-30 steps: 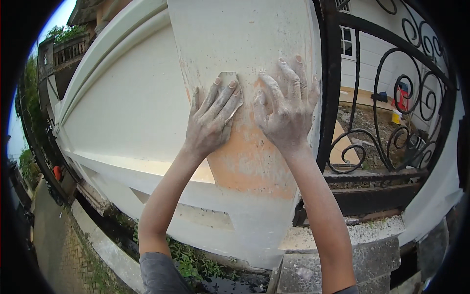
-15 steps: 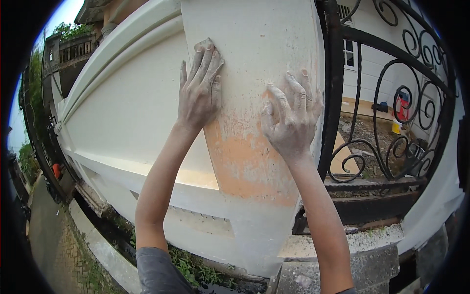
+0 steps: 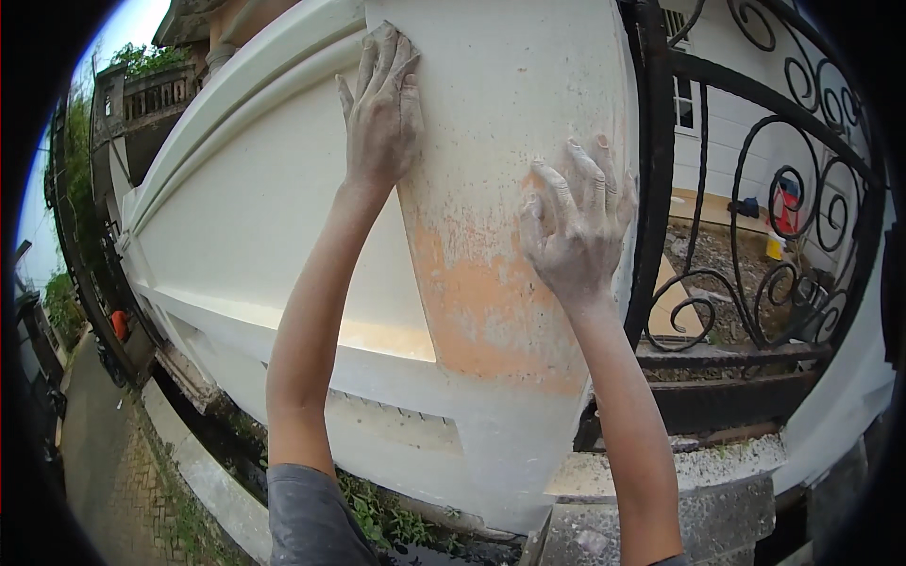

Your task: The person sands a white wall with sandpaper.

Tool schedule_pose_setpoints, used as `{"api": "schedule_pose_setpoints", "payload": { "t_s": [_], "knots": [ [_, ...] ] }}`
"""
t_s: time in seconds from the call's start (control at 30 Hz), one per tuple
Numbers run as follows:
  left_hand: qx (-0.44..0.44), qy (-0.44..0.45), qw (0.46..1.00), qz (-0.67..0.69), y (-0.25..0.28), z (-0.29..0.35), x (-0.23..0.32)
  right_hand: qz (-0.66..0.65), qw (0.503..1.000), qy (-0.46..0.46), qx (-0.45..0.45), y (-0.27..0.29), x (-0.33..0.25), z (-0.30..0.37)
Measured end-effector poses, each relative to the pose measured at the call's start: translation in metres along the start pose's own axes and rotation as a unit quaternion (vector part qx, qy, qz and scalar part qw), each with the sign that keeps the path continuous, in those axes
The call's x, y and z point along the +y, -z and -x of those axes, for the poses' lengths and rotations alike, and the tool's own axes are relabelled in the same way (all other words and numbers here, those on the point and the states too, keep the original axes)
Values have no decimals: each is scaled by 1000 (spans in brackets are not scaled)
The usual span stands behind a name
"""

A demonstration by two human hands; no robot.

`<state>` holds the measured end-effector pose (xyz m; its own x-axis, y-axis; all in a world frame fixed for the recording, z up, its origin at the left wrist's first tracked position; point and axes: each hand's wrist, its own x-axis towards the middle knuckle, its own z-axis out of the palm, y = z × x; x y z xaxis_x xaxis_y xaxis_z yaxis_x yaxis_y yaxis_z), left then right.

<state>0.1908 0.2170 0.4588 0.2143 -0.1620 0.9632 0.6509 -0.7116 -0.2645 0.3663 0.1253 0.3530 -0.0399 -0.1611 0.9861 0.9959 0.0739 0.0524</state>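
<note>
My left hand (image 3: 382,118), coated in white dust, presses a small grey piece of sandpaper (image 3: 410,55) flat against the upper left edge of the pillar (image 3: 510,104). Only the sandpaper's corner and edge show past my fingertips. Lower down, my right hand (image 3: 580,236) rests on the pillar's right side, holding nothing, its dusty fingers spread and slightly bent. Between and below the hands, the white paint is worn through to a peach-orange patch (image 3: 491,316).
A black wrought-iron gate (image 3: 653,189) stands close to the right of the pillar. Leftward runs a white wall (image 3: 255,217) with a moulded ledge. Below are plants (image 3: 396,519), a ditch and a concrete block (image 3: 661,528). Behind the gate are a red object (image 3: 785,208) and rubble.
My left hand has slid upward along the pillar's edge with the sandpaper. The right hand keeps its place on the pillar, and the whole view has shifted slightly.
</note>
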Motion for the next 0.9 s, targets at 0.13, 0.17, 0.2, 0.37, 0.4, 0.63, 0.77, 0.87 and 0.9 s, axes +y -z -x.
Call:
{"api": "schedule_pose_setpoints", "payload": {
  "t_s": [0.13,0.17,0.2,0.37,0.4,0.63,0.77,0.87,0.9],
  "knots": [
    [-41,-38,998,17,-13,54,32,5,1000,0,-9,3,2,0],
    [-99,-45,993,52,-18,91,52,9,1000,1,-11,3,5,2],
    [-129,-74,988,42,-18,120,53,5,1000,2,-6,0,3,0],
    [-20,3,1000,21,-5,23,7,-3,1000,4,3,0,0,0],
    [16,26,999,8,-3,3,-1,-10,1000,-2,6,0,-2,0],
    [-178,-112,977,26,-15,119,56,4,1000,10,9,-1,7,5],
    [-48,-33,998,4,-6,56,25,-11,1000,6,2,-1,1,4],
    [37,17,999,1,-7,4,18,-18,1000,0,1,0,-2,4],
    [41,21,999,3,-9,9,24,-22,1000,-2,5,1,-1,3]
  ]
}}
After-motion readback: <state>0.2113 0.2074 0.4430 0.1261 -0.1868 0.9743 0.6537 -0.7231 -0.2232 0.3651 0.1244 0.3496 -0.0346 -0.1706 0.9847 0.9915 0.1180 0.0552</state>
